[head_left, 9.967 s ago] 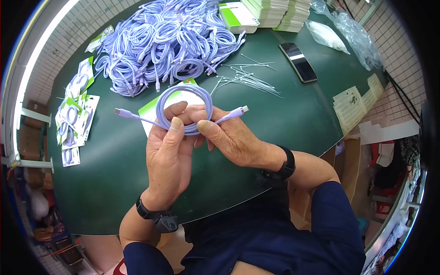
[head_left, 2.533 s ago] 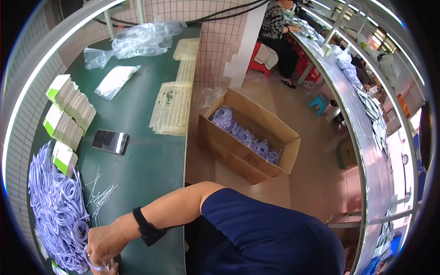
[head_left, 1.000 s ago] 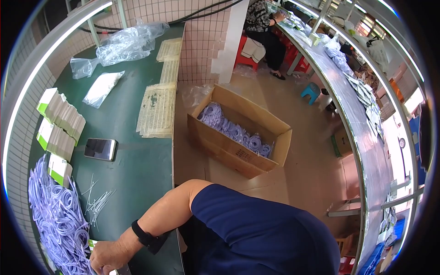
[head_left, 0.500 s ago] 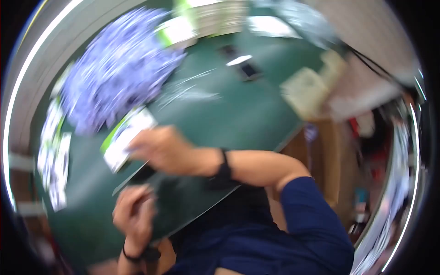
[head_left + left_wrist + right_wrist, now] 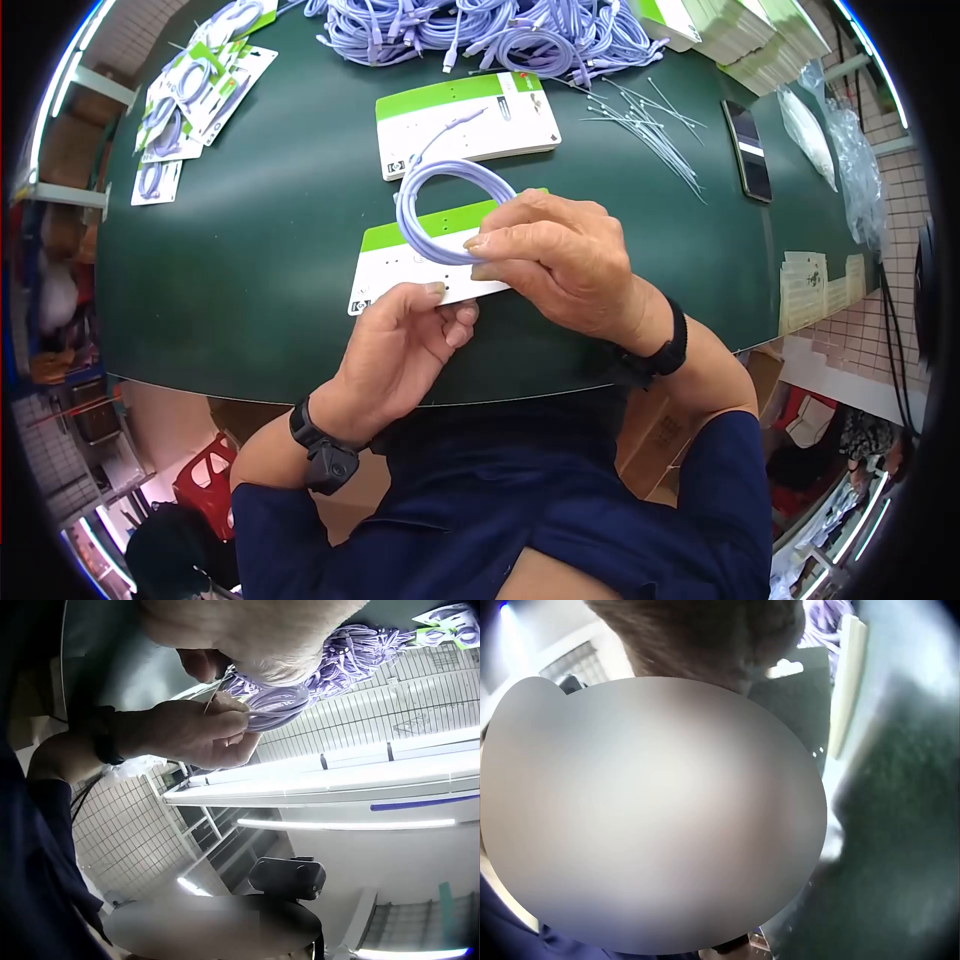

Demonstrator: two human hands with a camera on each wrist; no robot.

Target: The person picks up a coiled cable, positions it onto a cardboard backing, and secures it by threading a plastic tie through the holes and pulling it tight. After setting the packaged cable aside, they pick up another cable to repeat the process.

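Observation:
My right hand (image 5: 575, 262) pinches a coiled lilac cable (image 5: 412, 222) between thumb and fingers, and one plug end points up and away from the loop. Beneath the coil lies a white and green packaging card (image 5: 378, 275), its near edge pinched by my left hand (image 5: 400, 345) with the thumb on top. Just beyond them a stack of similar cards (image 5: 430, 140) rests on the green table (image 5: 260, 270). From the left wrist view, the coil (image 5: 281, 709) extends past the fingertips of the right hand (image 5: 187, 731). The right wrist view is mostly blurred out.
A large heap of lilac cables (image 5: 480, 35) lies at the back. Carded cables (image 5: 190, 95) overlap at the far left. White zip ties (image 5: 645, 130), a phone (image 5: 748, 155) and stacked cards (image 5: 750, 40) are on the right. A cardboard box (image 5: 655, 430) stands below the table edge.
The head view has swung back from the floor carton at the right to the table. Half a second ago the right hand was at a card, the left apart; now they hold coil and card together.

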